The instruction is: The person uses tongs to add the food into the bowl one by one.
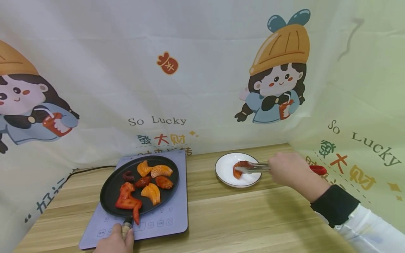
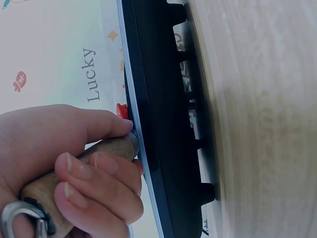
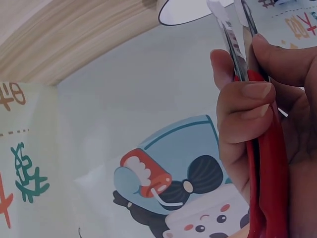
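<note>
My left hand (image 1: 115, 242) grips the wooden handle (image 2: 116, 148) of a black oval frying pan (image 1: 110, 189). In the pan lie a red chicken wing (image 1: 126, 198), orange salmon-like slices (image 1: 161, 171), brownish-red pieces (image 1: 164, 182) and a small dark red curl (image 1: 128, 175). The wing's tip sticks out over the near rim. At the right, my right hand (image 1: 286, 168) holds metal tongs (image 1: 257, 167) by their red handles (image 3: 270, 173). The tong tips are at a reddish curled food piece (image 1: 238, 172) on a white plate (image 1: 225, 167); whether they pinch it, I cannot tell.
Beneath the pan is a flat lavender induction cooker (image 1: 178, 218), its black cord (image 1: 91, 168) running off to the left. A wooden table (image 1: 221, 221) carries the cooker and plate. Printed cloth (image 1: 205, 70) hangs behind and along the sides.
</note>
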`<state>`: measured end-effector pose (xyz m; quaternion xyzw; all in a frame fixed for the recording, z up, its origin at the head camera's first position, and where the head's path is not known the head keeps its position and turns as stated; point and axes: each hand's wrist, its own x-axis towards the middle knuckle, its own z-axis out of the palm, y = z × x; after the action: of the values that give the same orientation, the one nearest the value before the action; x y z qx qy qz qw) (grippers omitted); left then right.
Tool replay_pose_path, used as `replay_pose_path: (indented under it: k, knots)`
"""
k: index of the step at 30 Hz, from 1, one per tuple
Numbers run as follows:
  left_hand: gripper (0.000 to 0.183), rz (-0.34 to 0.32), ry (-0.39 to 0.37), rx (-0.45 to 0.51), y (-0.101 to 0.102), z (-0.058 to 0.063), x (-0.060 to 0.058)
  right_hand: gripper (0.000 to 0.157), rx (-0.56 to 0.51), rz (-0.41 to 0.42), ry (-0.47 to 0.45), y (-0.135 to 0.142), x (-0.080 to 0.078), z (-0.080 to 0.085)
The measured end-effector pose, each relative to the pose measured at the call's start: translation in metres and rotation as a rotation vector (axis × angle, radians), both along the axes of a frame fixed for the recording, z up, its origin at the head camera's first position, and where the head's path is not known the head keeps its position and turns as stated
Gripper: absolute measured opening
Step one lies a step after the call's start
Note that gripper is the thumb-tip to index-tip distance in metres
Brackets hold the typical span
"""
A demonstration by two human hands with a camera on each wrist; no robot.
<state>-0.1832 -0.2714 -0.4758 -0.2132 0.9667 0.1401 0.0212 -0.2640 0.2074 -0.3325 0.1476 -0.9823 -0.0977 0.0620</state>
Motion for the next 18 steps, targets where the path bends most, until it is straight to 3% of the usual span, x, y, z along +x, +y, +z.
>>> replay_pose_path:
  k: [7,12,15,18]
  knots:
    - [0.044,-0.005,0.025,-0.012,-0.010,-0.020,-0.010,0.019,-0.189,-0.068,-0.025,-0.001,0.004,-0.004]
    - [0.048,-0.012,0.012,-0.008,-0.023,-0.038,-0.021,0.031,-0.331,-0.089,-0.017,-0.011,0.011,-0.032]
    - [0.047,-0.016,0.019,0.000,-0.020,-0.036,-0.019,0.032,-0.387,-0.089,-0.006,-0.016,0.017,-0.049]
    - [0.043,0.002,0.033,0.001,-0.009,-0.021,-0.010,0.030,-0.407,-0.090,-0.005,-0.020,0.022,-0.060]
